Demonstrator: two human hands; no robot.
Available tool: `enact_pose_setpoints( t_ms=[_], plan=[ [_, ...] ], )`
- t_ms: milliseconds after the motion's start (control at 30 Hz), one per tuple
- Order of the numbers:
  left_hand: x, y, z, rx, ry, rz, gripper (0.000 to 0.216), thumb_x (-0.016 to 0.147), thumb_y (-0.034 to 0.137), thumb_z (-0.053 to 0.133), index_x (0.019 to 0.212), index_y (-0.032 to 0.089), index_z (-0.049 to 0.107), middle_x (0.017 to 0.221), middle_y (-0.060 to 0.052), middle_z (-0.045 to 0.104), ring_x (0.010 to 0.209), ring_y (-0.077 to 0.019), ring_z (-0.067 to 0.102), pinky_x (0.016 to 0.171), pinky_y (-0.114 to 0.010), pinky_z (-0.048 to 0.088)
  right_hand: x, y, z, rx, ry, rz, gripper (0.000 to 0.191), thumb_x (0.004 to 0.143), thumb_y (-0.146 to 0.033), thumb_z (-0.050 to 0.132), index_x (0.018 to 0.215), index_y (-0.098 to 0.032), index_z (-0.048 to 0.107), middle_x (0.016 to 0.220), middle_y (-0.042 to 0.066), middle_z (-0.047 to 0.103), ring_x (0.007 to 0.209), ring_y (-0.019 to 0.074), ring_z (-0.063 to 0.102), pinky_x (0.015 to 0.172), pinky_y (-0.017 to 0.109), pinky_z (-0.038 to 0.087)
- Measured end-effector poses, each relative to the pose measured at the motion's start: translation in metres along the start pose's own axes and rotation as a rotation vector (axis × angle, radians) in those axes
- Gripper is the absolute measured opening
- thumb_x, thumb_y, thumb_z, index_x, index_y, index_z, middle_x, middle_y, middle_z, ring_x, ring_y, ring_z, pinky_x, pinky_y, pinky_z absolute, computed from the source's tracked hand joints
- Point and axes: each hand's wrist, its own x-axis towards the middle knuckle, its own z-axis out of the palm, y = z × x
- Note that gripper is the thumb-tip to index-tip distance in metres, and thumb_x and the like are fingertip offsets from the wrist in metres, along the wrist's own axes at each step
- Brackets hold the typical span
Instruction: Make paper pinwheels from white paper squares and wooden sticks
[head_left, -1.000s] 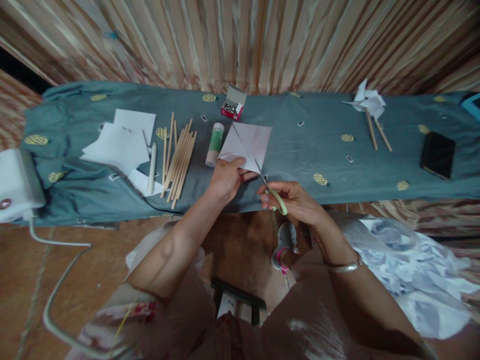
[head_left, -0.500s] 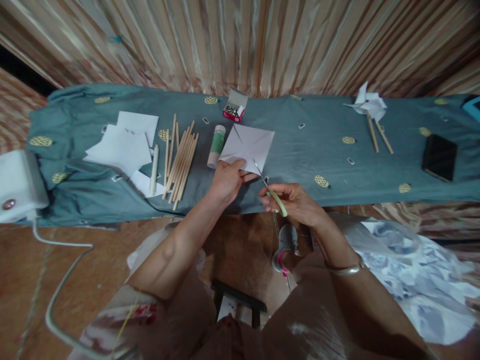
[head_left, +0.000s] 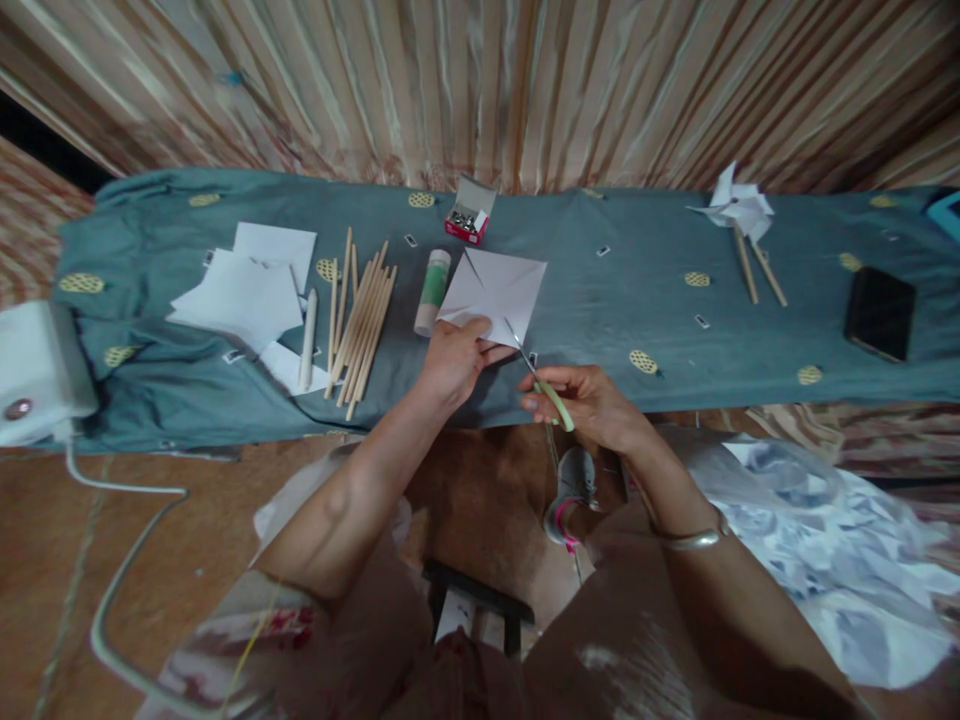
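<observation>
A white square of paper [head_left: 499, 287] with diagonal creases lies on the blue-grey cloth-covered table [head_left: 645, 290]. My left hand [head_left: 452, 360] is closed on the paper's near corner and pins it. My right hand [head_left: 591, 404] grips small scissors with pale green handles [head_left: 541, 383]. Their thin blades point up and left into the paper's near edge, just right of my left fingers.
A glue stick [head_left: 433, 289], a bundle of wooden sticks [head_left: 361, 313], loose white sheets [head_left: 240, 290] and a small red box of pins [head_left: 469, 215] lie to the left and behind. Finished paper pinwheels [head_left: 739, 210] and a dark phone [head_left: 877, 313] sit at right. A white device [head_left: 37, 370] is at far left.
The view shifted slightly. The scissors' handles have drawn closer together in my right hand, with the blades still at the paper's near edge. My left hand stays on the paper.
</observation>
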Motion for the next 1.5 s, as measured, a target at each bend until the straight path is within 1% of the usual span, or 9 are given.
enact_pose_setpoints(
  t_ms=[167,367,467,633,833,933,1067,1333,1500],
  plan=[
    [0.000,-0.001,-0.001,0.009,-0.027,-0.001,0.012,0.072,0.009,0.059,0.074,0.019,0.053,0.071,0.000,0.064,0.081,-0.0203,0.070,0.090,-0.045,0.057,-0.001,0.000,-0.001,-0.015,-0.019,0.002,0.043,0.053,-0.051,0.090,0.072,-0.018,0.070,0.059,-0.005,0.058,0.053,0.0071,0.054,0.053,0.021,0.050],
    [-0.002,-0.003,-0.001,0.037,-0.057,0.000,0.010,0.073,0.009,0.058,0.069,0.018,0.055,0.069,-0.001,0.063,0.079,-0.0211,0.070,0.086,-0.042,0.057,-0.003,0.002,-0.004,-0.061,-0.023,0.002,0.044,0.058,-0.053,0.088,0.079,-0.018,0.072,0.060,-0.004,0.059,0.055,0.0086,0.056,0.049,0.020,0.042],
    [-0.001,-0.004,-0.001,0.030,-0.064,0.007,0.010,0.073,0.010,0.060,0.071,0.018,0.054,0.068,0.001,0.061,0.072,-0.0187,0.069,0.083,-0.041,0.058,-0.002,0.005,-0.005,-0.049,-0.034,0.000,0.044,0.059,-0.053,0.087,0.080,-0.018,0.071,0.061,-0.004,0.060,0.056,0.0083,0.056,0.049,0.019,0.041],
    [0.000,-0.006,-0.003,0.023,-0.082,-0.002,0.016,0.076,0.008,0.057,0.066,0.018,0.050,0.057,0.005,0.051,0.062,-0.0136,0.061,0.084,-0.039,0.057,0.000,0.007,-0.005,-0.046,-0.027,0.015,0.046,0.056,-0.052,0.088,0.079,-0.017,0.071,0.061,-0.005,0.059,0.056,0.0076,0.055,0.050,0.019,0.041],
    [-0.002,-0.002,0.000,0.044,-0.038,-0.033,0.013,0.079,0.006,0.054,0.073,0.017,0.055,0.059,0.005,0.054,0.066,-0.0137,0.065,0.090,-0.038,0.055,0.000,0.001,-0.002,-0.035,0.004,0.044,0.050,0.050,-0.054,0.090,0.076,-0.017,0.069,0.058,-0.005,0.057,0.053,0.0075,0.054,0.049,0.019,0.039],
    [-0.003,0.000,0.002,0.029,-0.019,-0.036,0.014,0.080,0.003,0.053,0.075,0.016,0.057,0.059,0.005,0.054,0.062,-0.0124,0.064,0.091,-0.039,0.056,0.000,-0.001,-0.001,-0.025,0.023,0.061,0.052,0.046,-0.054,0.091,0.075,-0.017,0.069,0.057,-0.005,0.058,0.053,0.0078,0.054,0.049,0.020,0.040],
    [-0.003,0.001,0.003,-0.003,0.005,-0.034,0.013,0.080,0.001,0.054,0.080,0.014,0.058,0.070,0.001,0.064,0.064,-0.0120,0.065,0.091,-0.043,0.057,0.000,-0.003,0.001,0.003,0.040,0.067,0.054,0.042,-0.054,0.092,0.073,-0.017,0.068,0.057,-0.005,0.059,0.051,0.0073,0.053,0.048,0.021,0.040],
    [-0.001,-0.005,-0.002,0.030,-0.072,-0.033,0.017,0.080,0.004,0.055,0.068,0.016,0.052,0.058,0.006,0.054,0.061,-0.0112,0.062,0.089,-0.040,0.056,-0.001,-0.004,-0.001,-0.025,0.036,0.057,0.053,0.044,-0.053,0.092,0.076,-0.017,0.071,0.058,-0.004,0.062,0.054,0.0080,0.056,0.052,0.021,0.044],
    [-0.002,-0.005,-0.002,0.074,-0.077,-0.039,0.015,0.080,0.006,0.056,0.069,0.016,0.055,0.062,0.004,0.057,0.063,-0.0119,0.063,0.086,-0.036,0.056,-0.002,-0.004,-0.002,-0.035,0.000,0.030,0.049,0.051,-0.053,0.090,0.078,-0.017,0.072,0.061,-0.003,0.063,0.055,0.0075,0.055,0.053,0.020,0.044]
  ],
)
